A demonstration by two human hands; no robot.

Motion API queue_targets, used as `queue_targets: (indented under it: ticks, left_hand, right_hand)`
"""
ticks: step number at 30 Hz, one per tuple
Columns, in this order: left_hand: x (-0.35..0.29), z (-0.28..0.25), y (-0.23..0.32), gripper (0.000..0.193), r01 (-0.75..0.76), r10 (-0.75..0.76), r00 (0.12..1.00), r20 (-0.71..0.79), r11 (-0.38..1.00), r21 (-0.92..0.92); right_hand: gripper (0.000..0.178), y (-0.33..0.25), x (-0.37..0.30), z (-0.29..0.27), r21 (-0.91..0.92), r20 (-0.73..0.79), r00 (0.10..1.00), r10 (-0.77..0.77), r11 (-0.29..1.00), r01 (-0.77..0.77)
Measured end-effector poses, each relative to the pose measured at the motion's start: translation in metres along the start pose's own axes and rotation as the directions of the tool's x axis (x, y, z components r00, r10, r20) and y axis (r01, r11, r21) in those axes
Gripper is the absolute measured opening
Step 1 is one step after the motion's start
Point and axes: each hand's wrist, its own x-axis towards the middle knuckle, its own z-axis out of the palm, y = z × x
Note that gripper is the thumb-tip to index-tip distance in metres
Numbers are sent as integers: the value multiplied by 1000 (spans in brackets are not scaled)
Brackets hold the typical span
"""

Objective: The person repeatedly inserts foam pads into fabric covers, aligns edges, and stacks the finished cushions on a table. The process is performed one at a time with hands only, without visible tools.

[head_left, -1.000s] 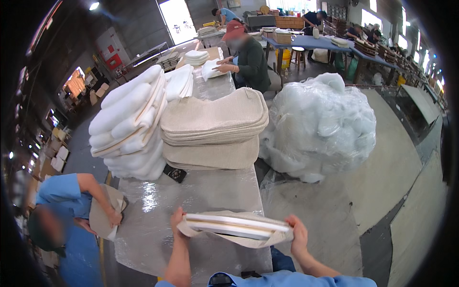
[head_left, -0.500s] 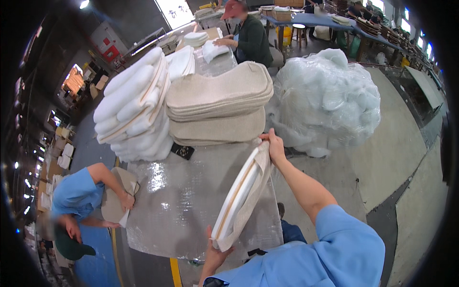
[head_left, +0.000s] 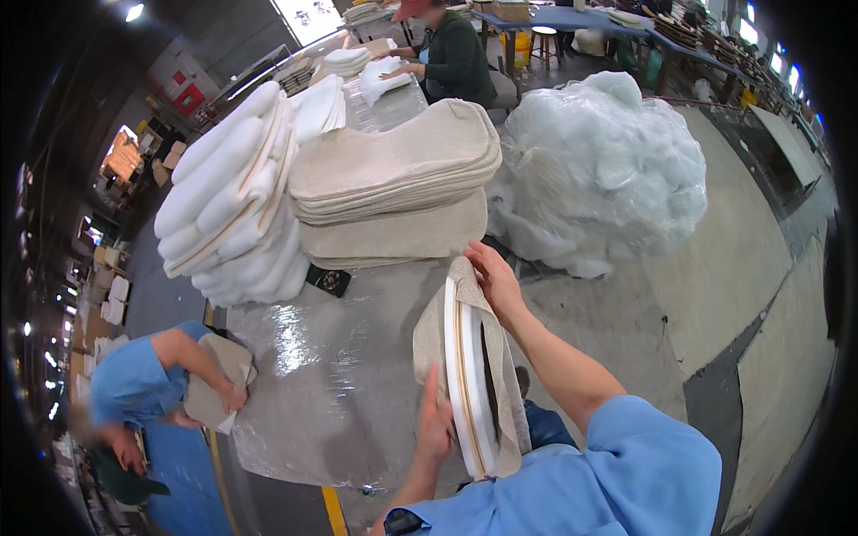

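A white padded cushion insert (head_left: 461,375) with a tan stripe along its edge stands on its side, with a beige fabric cover (head_left: 429,332) draped over both faces. The fabric hangs at its left and right, leaving the striped edge bare. At the far end, my right hand (head_left: 497,284) lies against the cover with its fingers stretched out. My left hand (head_left: 434,427) rests flat on the left side near the lower end, index finger pointing up along the fabric. Part of its thumb side is hidden by the insert.
A plastic-covered table (head_left: 313,384) holds stacked beige covers (head_left: 393,170) and piled white padding (head_left: 228,179). A large plastic-wrapped white bundle (head_left: 603,179) sits at the right. One co-worker (head_left: 147,375) handles a beige piece at the left; another (head_left: 456,58) works beyond the stacks.
The cushion has turned more upright and come nearer my body. A cover flap now spreads to its left. My right hand's fingers have loosened from the tip; my left hand has moved up the side.
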Motion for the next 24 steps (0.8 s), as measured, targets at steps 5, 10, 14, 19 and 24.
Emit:
queue_targets:
  ticks: [5, 10, 14, 19, 24]
  left_hand:
    - [126, 21, 46, 72, -226, 206, 974, 94, 905, 359]
    - [212, 28, 47, 65, -252, 174, 967, 185, 750, 612]
    - [227, 43, 48, 51, -343, 230, 939, 255, 649, 680]
    - [230, 56, 51, 40, -359, 260, 933, 250, 603, 712]
    - [233, 42, 42, 29, -391, 330, 918, 222, 650, 652]
  right_hand:
    - [77, -34, -64, -9, -504, 279, 960, -14, 849, 158]
    - [47, -55, -61, 2, -833, 216, 970, -112, 498, 243]
    - [17, -69, -35, -11, -889, 31, 998, -61, 455, 56]
    - [19, -44, -21, -28, -611, 2, 988, -154, 782, 123]
    - [29, -32, -19, -28, -478, 100, 981, -165, 857, 192]
